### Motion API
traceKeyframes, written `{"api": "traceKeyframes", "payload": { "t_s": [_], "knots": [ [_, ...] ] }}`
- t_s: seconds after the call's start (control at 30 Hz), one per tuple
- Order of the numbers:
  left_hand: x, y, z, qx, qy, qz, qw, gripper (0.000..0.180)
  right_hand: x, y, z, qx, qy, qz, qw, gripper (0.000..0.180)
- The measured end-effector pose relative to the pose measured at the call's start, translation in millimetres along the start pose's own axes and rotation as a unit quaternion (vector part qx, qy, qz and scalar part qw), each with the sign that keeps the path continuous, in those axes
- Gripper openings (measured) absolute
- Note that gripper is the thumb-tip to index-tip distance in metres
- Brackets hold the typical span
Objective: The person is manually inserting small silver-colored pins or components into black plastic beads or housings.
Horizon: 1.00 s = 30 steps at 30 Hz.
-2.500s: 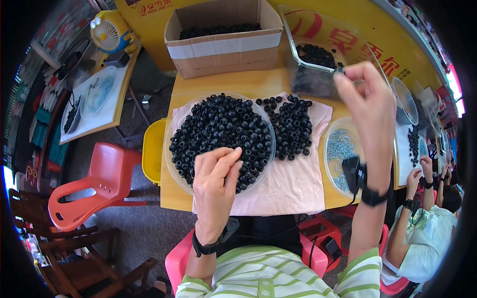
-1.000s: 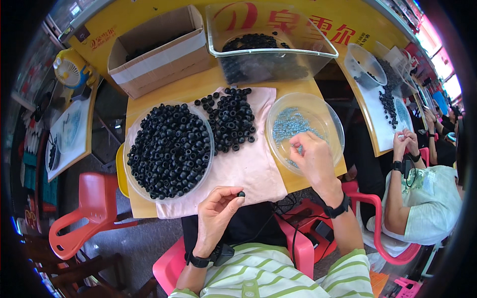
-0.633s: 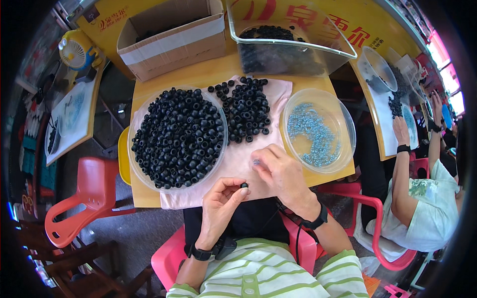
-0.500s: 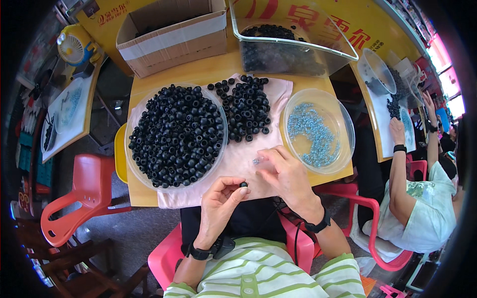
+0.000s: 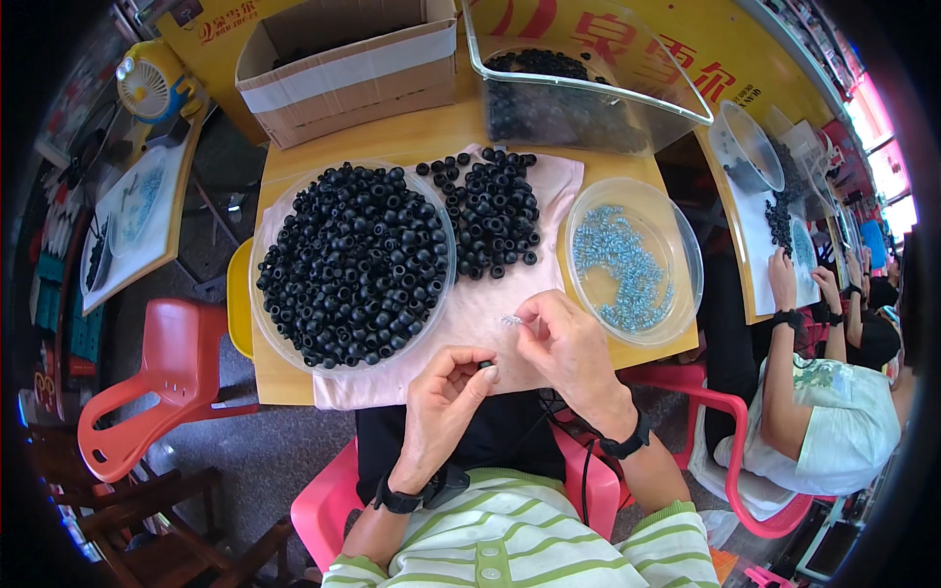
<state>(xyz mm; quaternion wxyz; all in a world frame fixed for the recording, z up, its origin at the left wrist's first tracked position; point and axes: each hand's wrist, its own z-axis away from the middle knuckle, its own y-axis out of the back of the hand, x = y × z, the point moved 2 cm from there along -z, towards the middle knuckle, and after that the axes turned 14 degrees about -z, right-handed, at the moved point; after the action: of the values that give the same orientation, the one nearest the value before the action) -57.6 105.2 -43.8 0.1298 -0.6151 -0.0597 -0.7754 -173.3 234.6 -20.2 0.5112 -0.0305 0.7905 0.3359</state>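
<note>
Black, round beads with open holes (image 5: 353, 257) are lying heaped in a wide, round, clear plastic tub (image 5: 443, 304), which is standing at the left on a pale pink cloth (image 5: 480, 304) over a yellow wood-toned table (image 5: 284, 380). From a distance, through the head view, I am watching the person's two bare hands to its right.

Near the cloth's front edge, the left hand (image 5: 439, 397) is pinching a single small black bead (image 5: 485, 366) between thumb and forefinger, the other fingers curling in. Farther back, a smaller cluster of loose black beads (image 5: 490, 216) is lying directly on the cloth, beside the tub.

Next rightward, a small, pale silvery bit (image 5: 511, 320) is poking out of the nearly closed thumb-and-forefinger pinch of the right hand (image 5: 570, 348); I cannot tell whether it is one piece or several. A gap is separating it from the held bead.

Farthest right, small, shiny, pale blue pieces (image 5: 613, 250) are lying in a shallow, round, clear plastic bowl (image 5: 649, 223).

I am judging that a light, even left pinch is serving best, since a round bead is prone to rolling, with its hole turning clear of the fingertips. On the right, gripping the silvery bit by its back end is leaving its front visible.
</note>
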Motion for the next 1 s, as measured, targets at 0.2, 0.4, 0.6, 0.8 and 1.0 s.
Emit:
{"api": "traceKeyframes", "payload": {
  "t_s": [0.2, 0.4, 0.6, 0.8, 1.0],
  "knots": [
    [3, 5, -2, 0.014, 0.002, 0.045, 0.999, 0.029, -22, 10, 5, -0.030, -0.052, -0.071, 0.996, 0.016],
    [2, 6, 3, 0.001, 0.001, 0.167, 0.986, 0.026, -44, 11, 15, -0.038, 0.021, -0.069, 0.997, 0.016],
    [-1, 7, 5, -0.014, 0.004, 0.224, 0.974, 0.021, -49, 10, 20, -0.033, 0.014, -0.076, 0.996, 0.015],
    [4, 4, 9, -0.007, 0.015, 0.220, 0.975, 0.023, -55, 12, 22, -0.027, 0.049, -0.074, 0.996, 0.015],
    [3, 4, 10, -0.029, -0.002, 0.231, 0.972, 0.024, -55, 14, 25, -0.028, 0.049, -0.078, 0.995, 0.014]
  ]
}}
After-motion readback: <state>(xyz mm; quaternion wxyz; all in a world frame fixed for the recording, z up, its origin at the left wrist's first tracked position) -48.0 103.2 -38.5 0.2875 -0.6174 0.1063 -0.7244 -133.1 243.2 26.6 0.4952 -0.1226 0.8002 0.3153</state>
